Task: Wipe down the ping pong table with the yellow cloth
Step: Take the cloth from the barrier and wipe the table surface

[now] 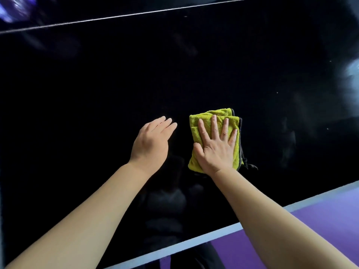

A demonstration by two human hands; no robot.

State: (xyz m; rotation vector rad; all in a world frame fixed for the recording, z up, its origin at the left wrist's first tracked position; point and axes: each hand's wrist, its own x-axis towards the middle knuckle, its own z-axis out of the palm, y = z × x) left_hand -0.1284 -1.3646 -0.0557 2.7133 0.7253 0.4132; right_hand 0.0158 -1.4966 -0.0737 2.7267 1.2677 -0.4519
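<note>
The yellow cloth (213,121) is pressed flat onto the dark counter (97,84) near its front edge by the right hand (216,146), fingers spread; the left hand (151,142) is held open beside it

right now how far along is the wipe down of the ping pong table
Under way. The right hand presses the folded yellow cloth flat on the ping pong table; the left hand is open beside it, holding nothing. No wiped patch is distinguishable on the top. Pale specks to the right of the cloth suggest that side is left to do.
</note>
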